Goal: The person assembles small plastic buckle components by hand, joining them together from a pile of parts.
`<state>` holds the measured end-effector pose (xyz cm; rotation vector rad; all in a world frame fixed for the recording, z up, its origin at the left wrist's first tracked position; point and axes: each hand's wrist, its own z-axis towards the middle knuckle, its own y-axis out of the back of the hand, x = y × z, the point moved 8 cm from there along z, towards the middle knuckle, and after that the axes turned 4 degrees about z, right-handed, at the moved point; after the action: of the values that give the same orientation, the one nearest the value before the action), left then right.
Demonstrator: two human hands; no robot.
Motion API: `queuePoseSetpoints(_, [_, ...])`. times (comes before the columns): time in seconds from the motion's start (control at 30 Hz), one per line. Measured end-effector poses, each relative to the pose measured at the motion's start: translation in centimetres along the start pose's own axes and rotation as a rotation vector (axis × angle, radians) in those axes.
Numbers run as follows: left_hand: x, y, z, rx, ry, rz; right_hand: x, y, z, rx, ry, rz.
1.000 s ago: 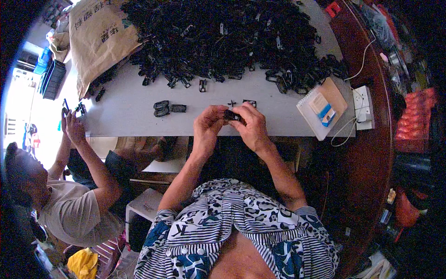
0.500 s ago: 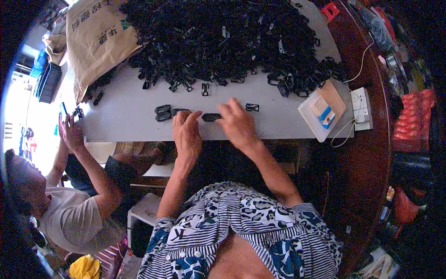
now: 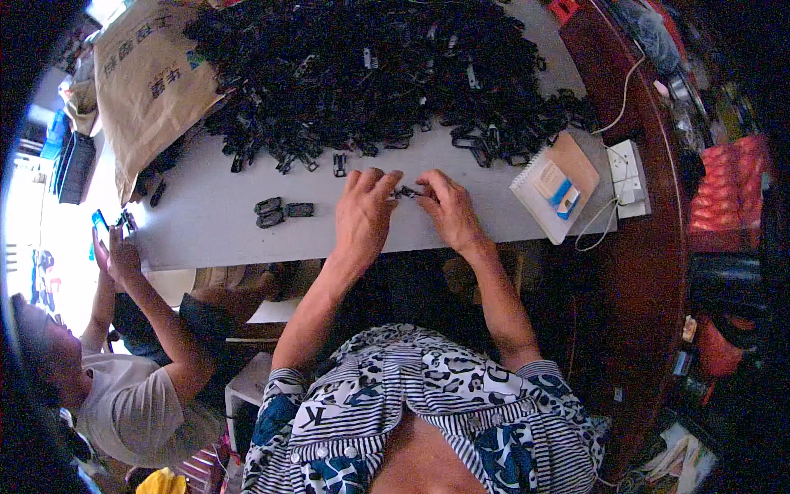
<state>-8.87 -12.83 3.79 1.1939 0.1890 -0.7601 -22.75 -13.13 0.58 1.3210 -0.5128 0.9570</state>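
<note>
My left hand (image 3: 366, 214) is above the grey table near its front edge, fingers bent and closed around a small black plastic part that is mostly hidden. Facing it, my right hand (image 3: 453, 212) pinches a small black plastic part (image 3: 406, 192) between thumb and fingertips. Both hands meet at this dark piece, and I cannot make out whether one or two parts are there. Left of my hands, two black oblong parts (image 3: 269, 212) lie one behind the other, with another black oblong part (image 3: 299, 210) beside them. A single black frame-like part (image 3: 340, 165) lies beyond my left hand.
A large heap of black plastic parts (image 3: 370, 82) covers the back of the table (image 3: 197, 239). A brown paper sack (image 3: 152, 90) lies at back left. On the right are a spiral notebook (image 3: 543, 198) and a white power strip (image 3: 629, 177). Another person (image 3: 136, 395) sits at left holding a phone.
My hands have come together, the left moving right. The black parts that lay by my left fingers and beyond my right hand no longer show on the table. The view has shifted slightly.
</note>
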Motion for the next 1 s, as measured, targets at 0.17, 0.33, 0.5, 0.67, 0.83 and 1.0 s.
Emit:
queuePoseSetpoints(0.17, [0.2,-4.6,0.3,0.131,-0.1,-0.037,-2.0,-1.0,0.4,0.051,-0.059,0.082])
queuePoseSetpoints(0.33, [0.5,-4.3,1.1,0.099,-0.143,-0.009,-0.5,3.8,2.9,-0.171,-0.04,-0.454])
queuePoseSetpoints(0.5, [0.2,-3.7,1.1,0.095,-0.149,0.032,-3.2,5.3,4.8,-0.226,0.004,-0.682])
queuePoseSetpoints(0.67, [0.6,-2.8,0.0,0.061,-0.034,0.047,-2.6,4.4,3.4,-0.198,0.067,-0.25])
queuePoseSetpoints(0.83, [1.1,-3.5,-0.5,0.071,-0.064,0.035,-3.5,3.0,1.3,-0.059,-0.209,0.37])
queuePoseSetpoints(1.0, [0.2,-3.4,-0.8,0.066,-0.097,0.014,-5.6,1.6,0.5,0.016,-0.315,0.628])
